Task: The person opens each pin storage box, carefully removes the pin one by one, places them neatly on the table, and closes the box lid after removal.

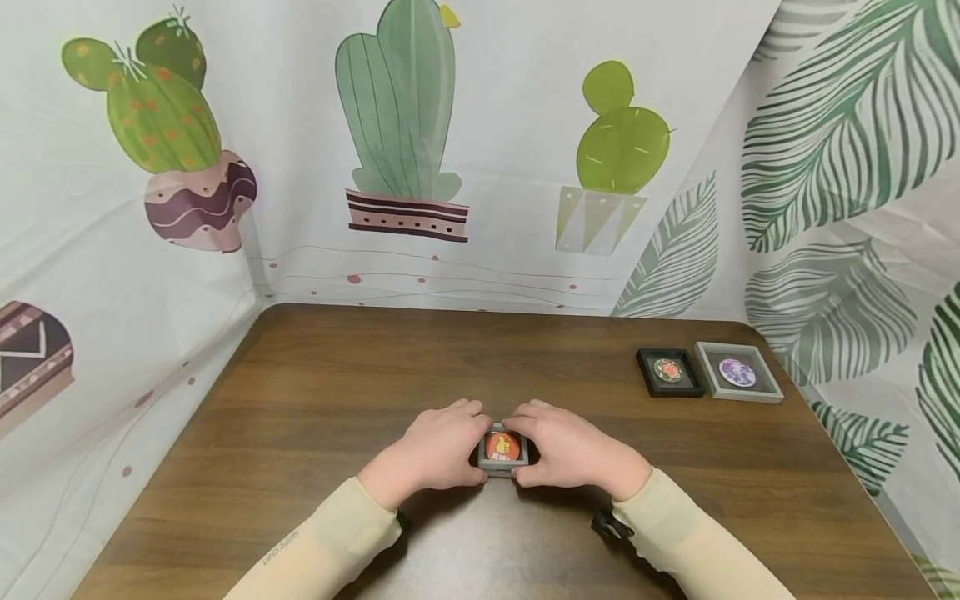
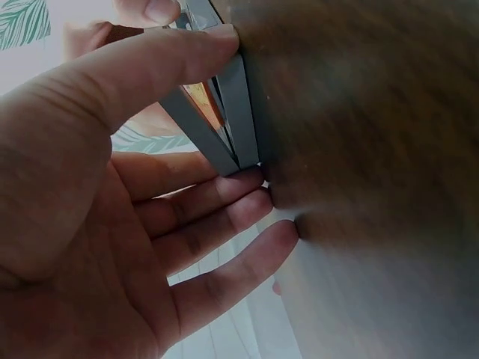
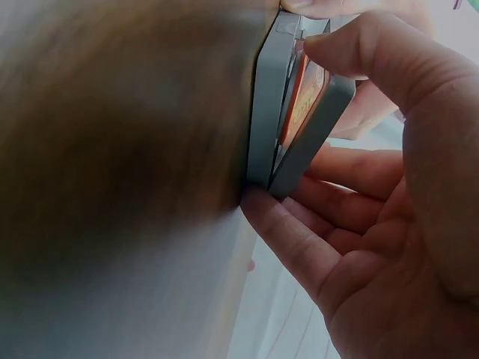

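Note:
A small grey display frame lies on the table between both hands, a round red badge with a yellow thumbs-up inside it. In the wrist views the frame's two halves stand apart in a narrow V, joined at the far side, with the badge's orange edge between them. My left hand grips its left side, thumb at the near edge and fingers at the far edge. On the right side my right hand holds it likewise, its thumb at the gap between the halves.
At the table's back right sit a black frame with a red and green badge and a light grey frame with a purple badge. Printed cloth hangs behind the brown wooden table.

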Demonstrator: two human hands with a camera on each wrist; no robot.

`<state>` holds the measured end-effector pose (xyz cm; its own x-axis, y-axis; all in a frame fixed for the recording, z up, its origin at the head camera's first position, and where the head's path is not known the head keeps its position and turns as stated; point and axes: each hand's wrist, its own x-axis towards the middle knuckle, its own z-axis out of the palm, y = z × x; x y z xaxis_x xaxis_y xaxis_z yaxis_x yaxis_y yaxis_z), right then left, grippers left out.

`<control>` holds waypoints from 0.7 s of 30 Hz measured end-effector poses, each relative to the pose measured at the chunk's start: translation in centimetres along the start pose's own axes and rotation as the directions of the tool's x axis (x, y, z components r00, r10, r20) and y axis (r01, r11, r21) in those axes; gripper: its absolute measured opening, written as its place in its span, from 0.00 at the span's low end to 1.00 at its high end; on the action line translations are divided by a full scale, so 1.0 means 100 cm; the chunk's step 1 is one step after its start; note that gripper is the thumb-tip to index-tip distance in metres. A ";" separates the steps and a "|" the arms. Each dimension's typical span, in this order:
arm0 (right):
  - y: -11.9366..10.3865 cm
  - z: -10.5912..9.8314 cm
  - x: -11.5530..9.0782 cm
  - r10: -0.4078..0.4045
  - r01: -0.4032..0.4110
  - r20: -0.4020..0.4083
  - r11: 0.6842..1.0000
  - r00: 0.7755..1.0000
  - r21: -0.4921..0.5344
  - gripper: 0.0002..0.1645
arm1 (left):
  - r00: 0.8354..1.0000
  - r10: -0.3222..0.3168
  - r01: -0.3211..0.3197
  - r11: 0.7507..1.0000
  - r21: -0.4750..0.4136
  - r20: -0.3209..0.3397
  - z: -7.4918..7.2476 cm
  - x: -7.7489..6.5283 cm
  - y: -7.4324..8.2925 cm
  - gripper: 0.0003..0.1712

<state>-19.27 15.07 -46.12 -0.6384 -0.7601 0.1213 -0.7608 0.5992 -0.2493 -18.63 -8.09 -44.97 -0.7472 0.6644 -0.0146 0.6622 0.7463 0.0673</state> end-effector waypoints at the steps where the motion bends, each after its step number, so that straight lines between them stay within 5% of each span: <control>1: 0.000 0.000 0.000 -0.002 0.002 -0.001 1.000 1.000 0.009 0.37 | 1.000 0.002 -0.002 1.000 -0.003 0.000 0.000 0.000 -0.001 0.34; 21: 0.003 0.001 0.000 -0.008 0.011 -0.040 0.997 0.999 0.083 0.34 | 1.000 0.015 -0.015 0.999 -0.051 0.007 0.000 -0.001 -0.003 0.36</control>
<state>-19.50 15.17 -46.32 -0.6367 -0.7539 0.1619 -0.7555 0.5680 -0.3265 -18.74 -8.44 -45.02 -0.7368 0.6758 -0.0207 0.6694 0.7334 0.1187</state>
